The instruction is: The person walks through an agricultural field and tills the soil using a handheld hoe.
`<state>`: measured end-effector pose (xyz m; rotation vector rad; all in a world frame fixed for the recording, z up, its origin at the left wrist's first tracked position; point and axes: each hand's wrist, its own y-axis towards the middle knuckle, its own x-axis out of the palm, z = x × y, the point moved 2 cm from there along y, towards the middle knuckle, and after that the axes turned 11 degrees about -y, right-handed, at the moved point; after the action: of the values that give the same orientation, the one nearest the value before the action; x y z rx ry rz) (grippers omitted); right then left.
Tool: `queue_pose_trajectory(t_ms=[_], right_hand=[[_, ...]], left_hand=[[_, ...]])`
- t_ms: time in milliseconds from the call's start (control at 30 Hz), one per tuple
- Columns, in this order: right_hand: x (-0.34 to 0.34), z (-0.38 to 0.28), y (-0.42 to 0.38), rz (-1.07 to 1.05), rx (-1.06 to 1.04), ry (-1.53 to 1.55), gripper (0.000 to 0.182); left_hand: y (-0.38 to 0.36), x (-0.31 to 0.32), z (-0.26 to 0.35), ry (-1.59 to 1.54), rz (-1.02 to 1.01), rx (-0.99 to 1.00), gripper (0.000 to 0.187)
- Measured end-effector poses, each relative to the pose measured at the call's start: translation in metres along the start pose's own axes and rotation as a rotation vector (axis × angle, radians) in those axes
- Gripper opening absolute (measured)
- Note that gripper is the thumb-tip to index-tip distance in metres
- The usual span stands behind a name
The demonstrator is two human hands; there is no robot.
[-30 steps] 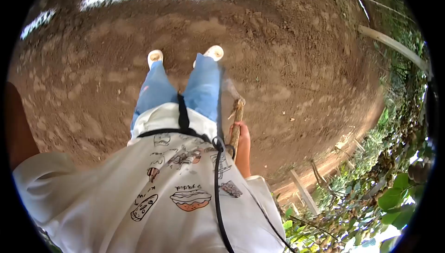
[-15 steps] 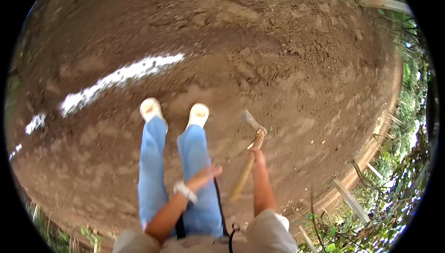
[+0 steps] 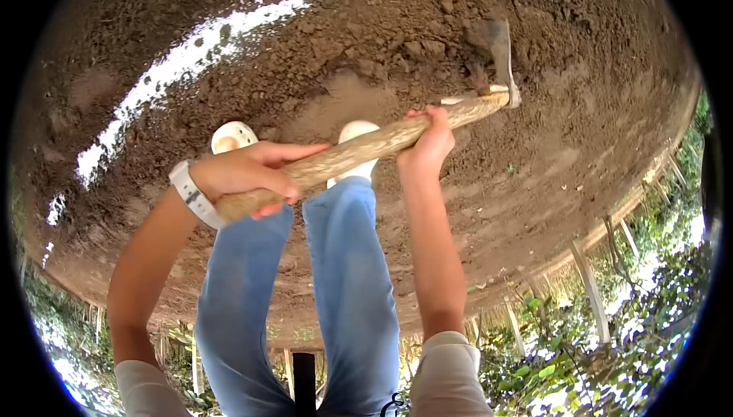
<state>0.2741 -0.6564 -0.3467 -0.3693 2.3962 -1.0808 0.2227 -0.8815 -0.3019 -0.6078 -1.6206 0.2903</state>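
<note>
A hoe point(image 3: 351, 150) with a thick, rough wooden handle slants across in front of my legs, its head toward the upper right. Near the butt end, my left hand point(image 3: 243, 172) is closed around the handle, a pale band point(image 3: 192, 192) on its wrist. Farther up, close below the head, my right hand point(image 3: 429, 142) grips the same handle. The metal blade point(image 3: 500, 54) points away from me, close over loose brown soil point(image 3: 427, 46). Part of the handle overlaps my right shoe in this view.
My pale shoes point(image 3: 234, 136) stand on the bare soil, below blue jeans point(image 3: 343, 264). A broken line of white powder point(image 3: 183, 62) runs along the ground at left. Wooden posts point(image 3: 589, 287) and leafy plants point(image 3: 550, 371) border the dirt on the right.
My left hand, free before, now holds the handle's lower end. The hoe has swung up to a slant across my body, its blade farther forward and right.
</note>
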Motion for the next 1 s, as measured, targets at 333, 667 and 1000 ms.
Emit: queue_pose_trajectory(t_ms=[333, 667, 1000], right_hand=[[-0.076, -0.103, 0.168, 0.012, -0.076, -0.174, 0.03], [-0.007, -0.04, 0.099, 0.199, -0.042, -0.902, 0.049], [0.082, 0.011, -0.023, 0.032, 0.113, -0.478, 0.047]], left_hand=[[0.215, 0.074, -0.017, 0.083, -0.062, 0.209, 0.072], [0.153, 0.02, -0.01, 0.068, 0.107, 0.077, 0.029], [-0.021, 0.041, 0.04, 0.335, 0.495, -0.069, 0.025]])
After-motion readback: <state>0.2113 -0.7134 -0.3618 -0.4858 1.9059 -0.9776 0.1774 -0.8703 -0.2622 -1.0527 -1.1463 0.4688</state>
